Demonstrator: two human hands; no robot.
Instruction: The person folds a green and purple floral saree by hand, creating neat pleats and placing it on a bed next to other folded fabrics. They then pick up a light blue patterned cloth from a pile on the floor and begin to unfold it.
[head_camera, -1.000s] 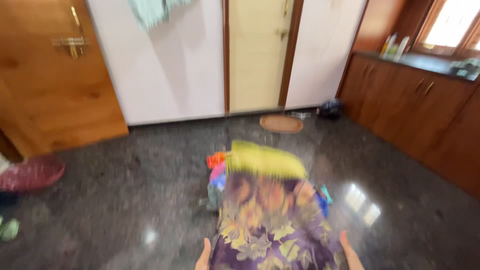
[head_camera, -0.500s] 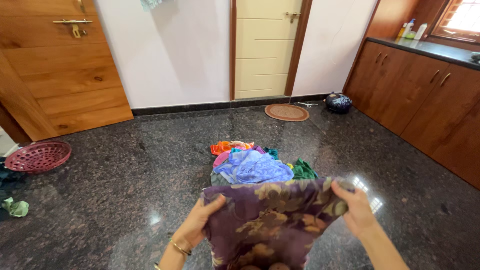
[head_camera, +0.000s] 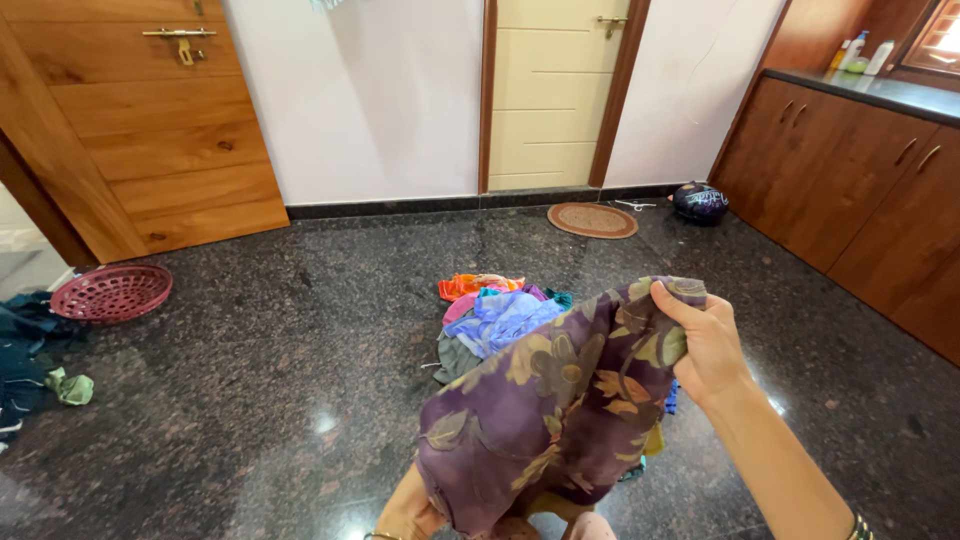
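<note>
In the head view, a purple cloth printed with yellow-brown flowers hangs in front of the person, stretched slantwise between the two hands above a dark polished granite floor. The right hand is raised at the cloth's upper right corner, its fingers curled tight over the bunched edge, so the grip is closed on the fabric. The left hand sits low at the bottom of the picture, mostly hidden behind the drooping lower end of the cloth; it touches the fabric there, but how its fingers are set cannot be told. Just behind the cloth, a heap of mixed coloured clothes lies on the floor. A round pink plastic basket rests well to the left near the wooden door. Compared with half a second ago, the cloth was held level and spread between both hands; now the right end is lifted and the left end has dropped.
</note>
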